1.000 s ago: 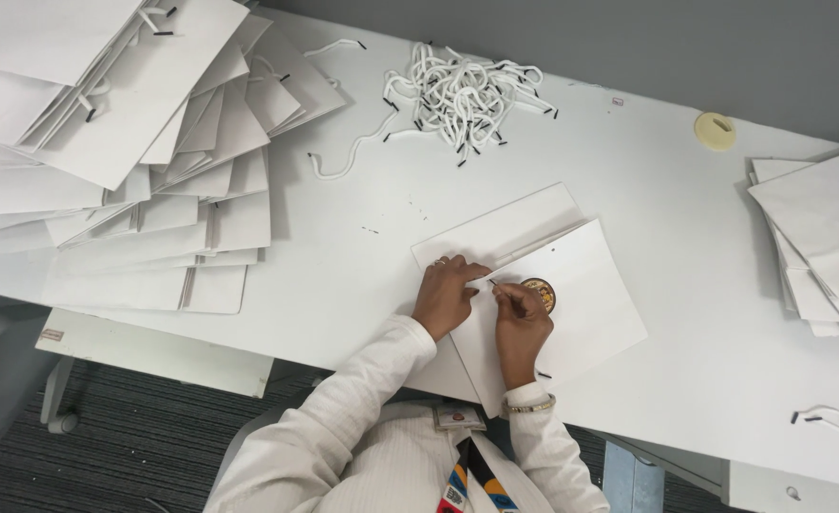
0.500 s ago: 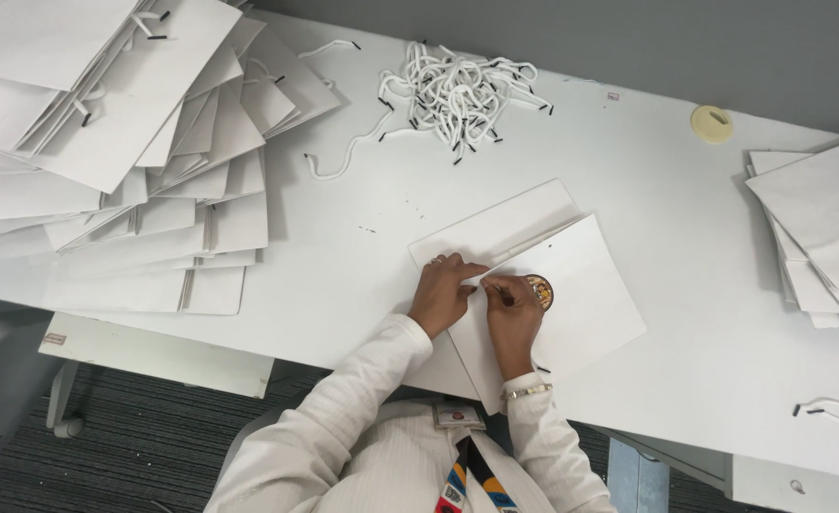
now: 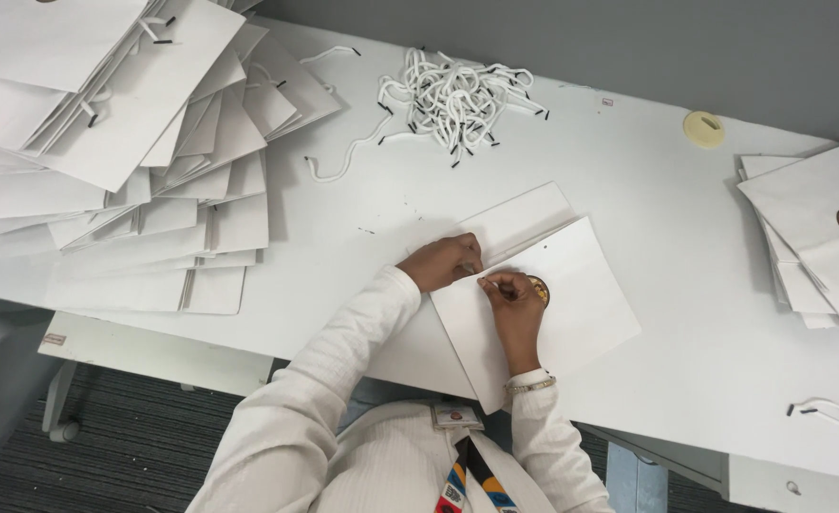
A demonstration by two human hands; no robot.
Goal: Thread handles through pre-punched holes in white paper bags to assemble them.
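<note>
1. A flat white paper bag (image 3: 571,304) lies at the centre of the frame on the white table (image 3: 666,228), a round gold sticker (image 3: 540,289) on its face.
2. The left hand (image 3: 446,260) presses on the bag's upper left edge, fingers curled; what they pinch, I cannot tell.
3. The right hand (image 3: 511,296) rests beside the sticker, fingertips pinched on something too small to make out.
4. A white cord tangle (image 3: 457,95) sits at upper centre.
5. Stacked white bags (image 3: 125,161) fill the upper left.
6. More stickered bags (image 3: 818,237) lie at the right edge.
</note>
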